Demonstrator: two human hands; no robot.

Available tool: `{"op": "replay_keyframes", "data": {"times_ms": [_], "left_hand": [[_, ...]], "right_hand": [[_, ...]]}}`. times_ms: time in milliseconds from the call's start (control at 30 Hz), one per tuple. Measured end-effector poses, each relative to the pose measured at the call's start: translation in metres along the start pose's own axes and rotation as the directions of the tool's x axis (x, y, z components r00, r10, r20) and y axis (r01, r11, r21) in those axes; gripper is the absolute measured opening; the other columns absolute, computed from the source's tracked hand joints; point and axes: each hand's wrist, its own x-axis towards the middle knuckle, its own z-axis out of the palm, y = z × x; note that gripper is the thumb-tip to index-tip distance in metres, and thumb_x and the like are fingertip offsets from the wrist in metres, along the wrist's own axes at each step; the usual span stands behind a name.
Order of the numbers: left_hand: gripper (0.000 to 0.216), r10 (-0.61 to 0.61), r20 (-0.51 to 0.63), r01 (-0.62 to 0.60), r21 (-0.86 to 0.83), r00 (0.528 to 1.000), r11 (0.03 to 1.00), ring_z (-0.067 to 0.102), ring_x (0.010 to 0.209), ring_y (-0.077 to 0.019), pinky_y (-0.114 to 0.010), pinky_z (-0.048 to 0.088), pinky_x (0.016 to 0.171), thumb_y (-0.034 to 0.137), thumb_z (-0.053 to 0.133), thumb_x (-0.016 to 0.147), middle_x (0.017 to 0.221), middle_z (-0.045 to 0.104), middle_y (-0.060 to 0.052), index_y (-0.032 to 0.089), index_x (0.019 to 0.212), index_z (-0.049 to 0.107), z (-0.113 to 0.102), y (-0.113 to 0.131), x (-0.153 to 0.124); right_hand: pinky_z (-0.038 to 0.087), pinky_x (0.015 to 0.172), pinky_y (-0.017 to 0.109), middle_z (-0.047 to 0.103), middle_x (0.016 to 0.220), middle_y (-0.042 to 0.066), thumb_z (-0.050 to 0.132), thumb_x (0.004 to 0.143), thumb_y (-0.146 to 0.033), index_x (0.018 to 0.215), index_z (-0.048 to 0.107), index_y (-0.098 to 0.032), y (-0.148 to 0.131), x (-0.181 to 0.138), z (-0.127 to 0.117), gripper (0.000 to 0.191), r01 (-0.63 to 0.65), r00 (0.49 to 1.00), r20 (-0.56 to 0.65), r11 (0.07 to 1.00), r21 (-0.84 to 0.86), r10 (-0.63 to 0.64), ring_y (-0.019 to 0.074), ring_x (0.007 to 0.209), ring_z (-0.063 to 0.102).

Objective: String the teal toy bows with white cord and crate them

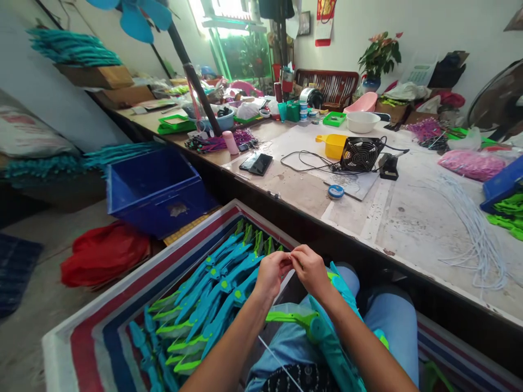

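Note:
My left hand [271,272] and my right hand [311,269] meet fingertip to fingertip above my lap, both closed in a pinch. Whatever is between the fingers is too small and too covered to make out. Under my right forearm, teal and green plastic parts [327,342] lie across my jeans. A thin white cord [278,360] runs over my lap below the hands. Just left of my left hand, many teal and green plastic pieces [223,284] are stacked in rows inside a striped-lined box [92,332].
The worktable [298,193] stretches ahead, bearing a phone [256,163], a small black fan [362,154], a yellow scoop [333,146], a round blue tin [335,191] and a bundle of white cords [478,234]. A blue crate [151,188] and red cloth [104,253] are at left.

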Motion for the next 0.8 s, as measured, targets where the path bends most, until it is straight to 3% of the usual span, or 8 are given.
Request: {"op": "replay_keyframes", "data": {"times_ms": [100, 167, 300, 433, 567, 700, 800], "left_hand": [[0.016, 0.085, 0.079, -0.098, 0.184, 0.993, 0.978, 0.060, 0.057, -0.0111, -0.022, 0.050, 0.059, 0.024, 0.073, 0.048, 0.058, 0.066, -0.002, 0.012, 0.057, 0.066, -0.005, -0.005, -0.002], [0.018, 0.126, 0.156, -0.167, 0.284, 0.980, 0.944, 0.062, 0.060, -0.0129, -0.024, 0.051, 0.062, 0.027, 0.073, 0.051, 0.062, 0.069, -0.002, 0.013, 0.063, 0.069, -0.010, -0.009, -0.001], [0.027, 0.193, 0.213, -0.269, 0.433, 0.958, 0.860, 0.061, 0.060, -0.0144, -0.025, 0.050, 0.061, 0.038, 0.072, 0.060, 0.064, 0.069, -0.003, 0.014, 0.071, 0.072, -0.018, -0.014, 0.001], [0.031, 0.281, 0.136, -0.310, 0.516, 0.950, 0.799, 0.051, 0.049, -0.0110, -0.022, 0.040, 0.048, 0.045, 0.074, 0.060, 0.052, 0.059, 0.002, 0.015, 0.064, 0.066, -0.021, -0.022, 0.004], [0.035, 0.245, 0.138, -0.281, 0.502, 0.960, 0.818, 0.059, 0.063, -0.0146, -0.025, 0.047, 0.061, 0.048, 0.076, 0.059, 0.067, 0.070, -0.004, 0.014, 0.068, 0.071, -0.028, -0.030, 0.008], [0.037, 0.207, 0.249, -0.313, 0.538, 0.946, 0.783, 0.066, 0.082, -0.0216, -0.032, 0.052, 0.077, 0.046, 0.073, 0.066, 0.088, 0.076, -0.009, 0.015, 0.084, 0.077, -0.041, -0.030, 0.006], [0.028, 0.266, 0.354, -0.441, 0.658, 0.897, 0.611, 0.067, 0.084, -0.0205, -0.032, 0.053, 0.080, 0.036, 0.065, 0.077, 0.091, 0.076, -0.007, 0.018, 0.094, 0.077, -0.048, -0.029, 0.005]], "right_hand": [[0.044, 0.062, 0.023, 0.066, 0.083, 0.004, 0.057, 0.087, -0.017, 0.073, 0.067, -0.016, 0.003, 0.003, -0.004, 0.018, -0.039, 0.989, 0.133, 0.981, -0.191, 0.065, 0.0126, 0.070, 0.061], [0.042, 0.060, 0.023, 0.065, 0.081, 0.003, 0.059, 0.085, -0.017, 0.071, 0.066, -0.017, 0.004, 0.002, -0.005, 0.017, -0.057, 0.986, 0.141, 0.973, -0.222, 0.090, 0.0122, 0.068, 0.060], [0.045, 0.070, 0.022, 0.065, 0.084, 0.004, 0.053, 0.090, -0.017, 0.077, 0.067, -0.017, 0.006, -0.006, -0.008, 0.019, -0.042, 0.998, 0.052, 0.998, -0.044, 0.044, 0.0123, 0.075, 0.061], [0.049, 0.077, 0.025, 0.065, 0.089, 0.006, 0.047, 0.093, -0.022, 0.083, 0.067, -0.018, 0.012, -0.019, -0.004, 0.022, -0.066, 0.997, -0.030, 0.984, 0.164, 0.072, 0.0147, 0.084, 0.062], [0.051, 0.077, 0.026, 0.065, 0.089, 0.006, 0.049, 0.094, -0.025, 0.084, 0.065, -0.017, 0.016, -0.031, 0.005, 0.022, -0.089, 0.991, -0.067, 0.954, 0.285, 0.112, 0.0148, 0.084, 0.062], [0.052, 0.081, 0.027, 0.064, 0.094, 0.008, 0.043, 0.098, -0.025, 0.089, 0.063, -0.018, 0.013, -0.036, 0.008, 0.023, -0.041, 0.995, -0.078, 0.982, 0.185, 0.056, 0.0150, 0.088, 0.062], [0.052, 0.083, 0.028, 0.063, 0.096, 0.010, 0.038, 0.099, -0.022, 0.091, 0.061, -0.018, 0.013, -0.038, 0.008, 0.025, 0.029, 0.999, -0.045, 0.999, 0.040, -0.027, 0.0161, 0.091, 0.061]]}}
